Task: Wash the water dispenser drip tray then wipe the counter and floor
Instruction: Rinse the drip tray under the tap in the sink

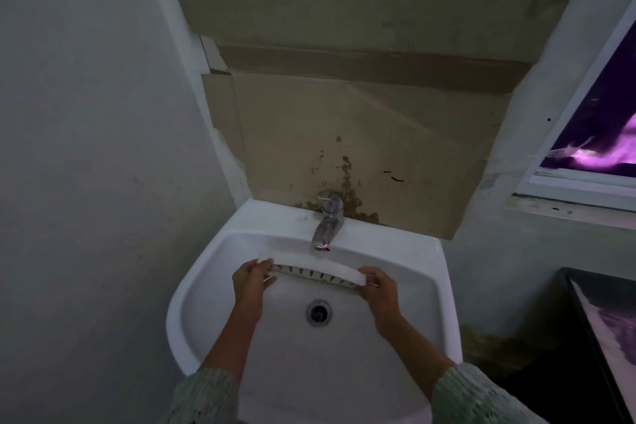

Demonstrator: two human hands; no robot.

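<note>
Hands grip the drip tray (315, 267) at its two ends: my left hand (250, 280) pinches the left end, my right hand (378, 286) the right. I hold it over the sink (206, 272), just below the tap (327, 220), slotted face tilted toward me, I judge so that water will run off into the drain (319, 312). No stream shows. Counter and floor remain unwiped.

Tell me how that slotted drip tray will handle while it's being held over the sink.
Probably stiff: the tray spans from the left hand to the right hand without sagging. Likely light, since fingertip pinches at its ends carry it. It could turn slippery once wet under the tap; if dropped, the sink below would catch it.
</note>
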